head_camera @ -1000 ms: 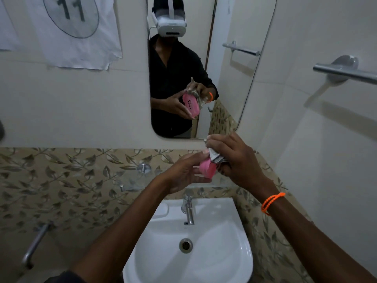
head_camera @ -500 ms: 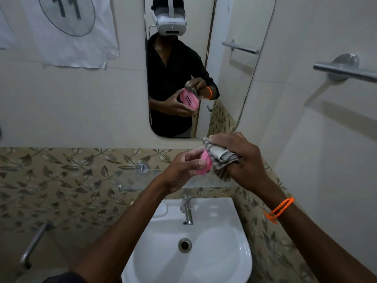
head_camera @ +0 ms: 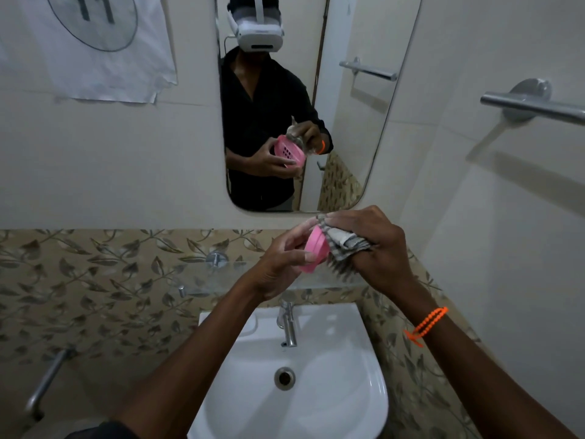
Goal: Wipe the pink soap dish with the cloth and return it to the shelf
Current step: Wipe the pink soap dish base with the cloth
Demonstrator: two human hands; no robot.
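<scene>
My left hand point(head_camera: 278, 264) grips the pink soap dish point(head_camera: 315, 248) on edge, above the glass shelf point(head_camera: 221, 277). My right hand point(head_camera: 376, 248) holds a bunched grey checked cloth point(head_camera: 345, 245) and presses it against the dish's right side. Most of the dish is hidden by fingers and cloth. The mirror point(head_camera: 348, 128) reflects the dish's slotted face and both hands around it.
A white washbasin point(head_camera: 332, 391) with a chrome tap point(head_camera: 288, 324) sits below my hands. A chrome towel bar point(head_camera: 535, 106) juts from the right wall. A paper sheet point(head_camera: 95, 49) hangs at the upper left, and a metal pipe point(head_camera: 44, 384) is at the lower left.
The dish has turned in my left hand, showing more of its pink rim, and the cloth in my right hand has shifted across it. Both hands stay above the shelf.
</scene>
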